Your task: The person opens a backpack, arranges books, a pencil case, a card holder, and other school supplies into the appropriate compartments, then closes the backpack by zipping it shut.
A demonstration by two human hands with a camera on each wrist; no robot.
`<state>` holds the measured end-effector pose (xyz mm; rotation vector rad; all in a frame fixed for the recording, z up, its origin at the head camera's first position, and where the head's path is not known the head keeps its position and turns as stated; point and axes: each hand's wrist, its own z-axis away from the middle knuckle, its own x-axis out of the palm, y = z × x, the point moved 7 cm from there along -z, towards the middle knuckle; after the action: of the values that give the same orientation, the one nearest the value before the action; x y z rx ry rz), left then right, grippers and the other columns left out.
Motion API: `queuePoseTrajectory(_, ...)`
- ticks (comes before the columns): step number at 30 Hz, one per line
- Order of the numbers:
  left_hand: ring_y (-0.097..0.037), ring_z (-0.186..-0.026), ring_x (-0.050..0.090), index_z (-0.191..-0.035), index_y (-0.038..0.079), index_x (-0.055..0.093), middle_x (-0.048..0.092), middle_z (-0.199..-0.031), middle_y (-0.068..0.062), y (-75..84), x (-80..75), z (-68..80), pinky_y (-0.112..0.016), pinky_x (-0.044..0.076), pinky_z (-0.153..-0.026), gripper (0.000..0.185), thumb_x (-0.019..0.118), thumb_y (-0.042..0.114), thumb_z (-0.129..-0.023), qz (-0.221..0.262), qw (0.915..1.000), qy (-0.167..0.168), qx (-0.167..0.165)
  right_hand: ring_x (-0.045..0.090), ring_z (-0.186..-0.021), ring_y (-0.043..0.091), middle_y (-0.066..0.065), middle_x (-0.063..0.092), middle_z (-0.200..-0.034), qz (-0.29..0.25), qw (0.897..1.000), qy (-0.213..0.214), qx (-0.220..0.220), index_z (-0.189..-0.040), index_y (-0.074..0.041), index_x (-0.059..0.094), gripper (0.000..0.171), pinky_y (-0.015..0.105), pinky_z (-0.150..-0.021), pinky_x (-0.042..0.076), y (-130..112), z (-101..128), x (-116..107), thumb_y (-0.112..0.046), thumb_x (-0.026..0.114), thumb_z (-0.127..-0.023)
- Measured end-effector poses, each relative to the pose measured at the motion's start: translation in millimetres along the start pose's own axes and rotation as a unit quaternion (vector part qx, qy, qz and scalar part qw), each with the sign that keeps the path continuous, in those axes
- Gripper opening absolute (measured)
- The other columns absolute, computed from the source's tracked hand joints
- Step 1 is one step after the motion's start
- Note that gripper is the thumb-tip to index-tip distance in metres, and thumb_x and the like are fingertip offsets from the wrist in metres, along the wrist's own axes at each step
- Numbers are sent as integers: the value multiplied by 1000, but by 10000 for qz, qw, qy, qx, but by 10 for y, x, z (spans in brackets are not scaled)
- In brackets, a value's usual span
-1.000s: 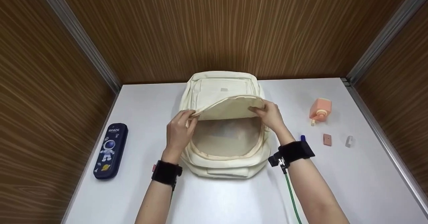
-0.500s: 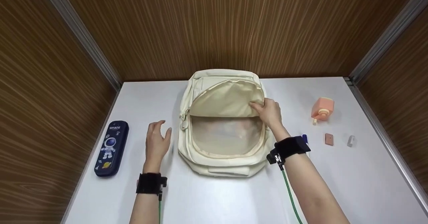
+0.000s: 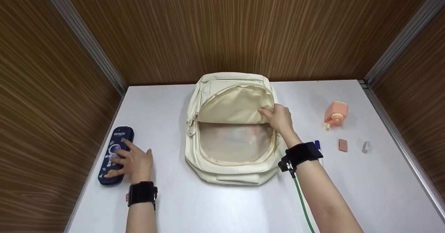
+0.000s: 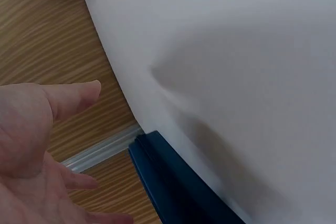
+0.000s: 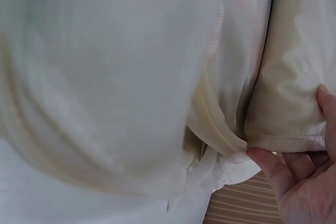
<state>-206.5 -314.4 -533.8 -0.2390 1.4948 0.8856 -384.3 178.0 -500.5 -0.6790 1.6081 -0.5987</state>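
Cream backpack (image 3: 231, 135) lay mid-table, main flap (image 3: 236, 107) pinched up by R hand (image 3: 280, 119). Navy pencil case (image 3: 115, 155) sat well to its left near table edge; L hand (image 3: 134, 160) rested on it w/ fingers spread flat, nothing gripped.

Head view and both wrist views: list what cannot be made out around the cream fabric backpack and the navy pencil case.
- Cream fabric backpack: its contents are hazy in the head view; the right wrist view shows only fabric.
- Navy pencil case with astronaut print: the left hand covers its lower print in the head view; the frame edge cuts it in the left wrist view.
- Blue pen: mostly hidden behind the right hand's black wristband.
- Small clear object: too small to identify.
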Motion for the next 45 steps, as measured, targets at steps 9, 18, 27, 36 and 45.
queuePoseTrajectory(9,-71,-130,-3,-154,-3,3,-2,-145,-50,-18,121,30,-87,5,-86,93,51,52,-97,-604,9976,-318,111,53,-62,26,13,65,-73,183,9998,-86,-76,-82,-3,65,45,39,-59,45,17,46,18,-47,68,-90)
queuePoseTrajectory(18,-67,-131,14,-154,-4,13,14,-147,-44,318,211,92,-83,14,-93,88,55,49,-96,-913,9938,-66,623,58,-63,27,14,68,-76,152,9998,-135,-9,-89,-4,70,43,41,-60,47,16,63,58,-47,69,-89)
queuePoseTrajectory(27,-60,-124,31,-152,0,25,35,-140,-38,627,270,159,-73,28,-94,78,65,30,-93,-694,9905,74,1181,55,-59,23,6,62,-65,207,9996,-157,-126,-86,-5,68,40,37,-56,44,-1,75,84,-45,69,-90)
queuePoseTrajectory(36,-60,-121,32,-141,-3,42,34,-131,-44,508,149,111,-70,29,-92,65,70,16,-86,-59,9900,496,1322,55,-59,24,9,62,-67,206,9995,-164,-180,-80,-5,63,40,38,-57,45,5,68,94,-44,69,-90)
queuePoseTrajectory(45,-63,-112,41,-154,10,26,30,-129,-48,203,77,48,-74,37,-84,77,66,21,-89,186,9959,-71,883,55,-63,27,10,62,-69,211,9995,-183,-177,-79,-6,61,41,40,-61,46,16,92,121,-44,70,-90)
